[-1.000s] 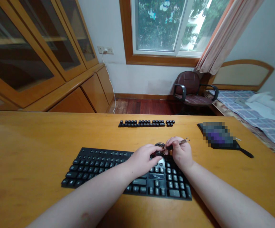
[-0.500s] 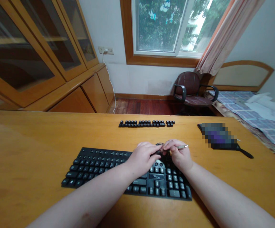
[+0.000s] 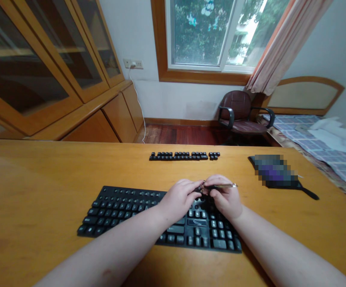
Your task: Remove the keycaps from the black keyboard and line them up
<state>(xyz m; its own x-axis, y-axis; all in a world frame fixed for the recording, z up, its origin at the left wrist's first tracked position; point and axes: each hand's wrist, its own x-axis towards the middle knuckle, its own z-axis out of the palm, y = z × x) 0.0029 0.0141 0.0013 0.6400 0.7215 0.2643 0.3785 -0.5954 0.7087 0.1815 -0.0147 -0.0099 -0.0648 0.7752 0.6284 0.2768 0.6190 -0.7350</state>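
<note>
A black keyboard (image 3: 125, 213) lies at a slant on the wooden table (image 3: 35, 191); its upper rows show bare switch posts without caps. My right hand (image 3: 225, 199) is closed around a slim, metallic, pen-like tool (image 3: 228, 185), over the keyboard's upper right part. The tool's shaft sticks out to the right, and its working end is hidden among my fingers. My left hand (image 3: 178, 201) rests across the keyboard's middle, thumb and forefinger brought together beside the right fingertips. What lies between those fingers is too small to make out.
Several loose black keycaps (image 3: 178, 157) stand in two rows near the table's far edge. A dark pouch (image 3: 276, 171) with a strap lies at the right. Beyond the table are an office chair (image 3: 238, 111), a bed (image 3: 304, 123) and a glass-door cabinet (image 3: 91, 79).
My right hand has turned slightly, so the tool's outer end sits a little lower and lies flatter. The left hand has hardly moved. Keyboard and loose keycaps stay in place.
</note>
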